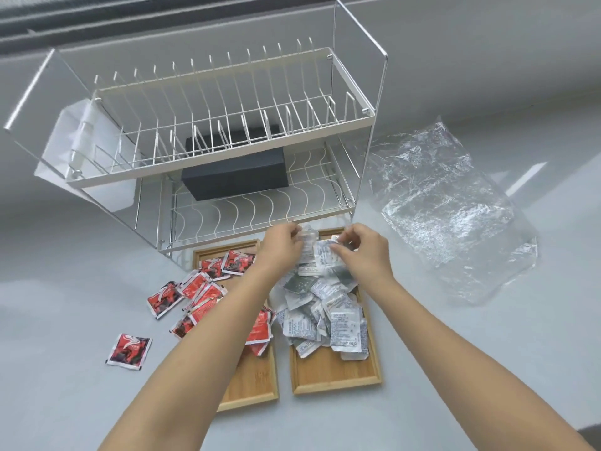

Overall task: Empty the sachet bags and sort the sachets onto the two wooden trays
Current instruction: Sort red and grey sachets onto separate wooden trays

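Note:
Two wooden trays lie side by side in front of me. The left tray (253,382) holds red-and-black sachets (235,262), and several more of them lie off it on the table, one alone at the near left (129,351). The right tray (335,372) carries a heap of white-and-grey sachets (325,312). Above the far end of that heap, my left hand (281,247) and my right hand (366,250) each pinch an edge of a clear plastic bag (320,255) with white sachets showing through it.
A white two-tier wire dish rack (211,131) stands just behind the trays, a dark box (235,177) on its lower shelf. An empty crumpled clear bag (445,209) lies on the grey table at the right.

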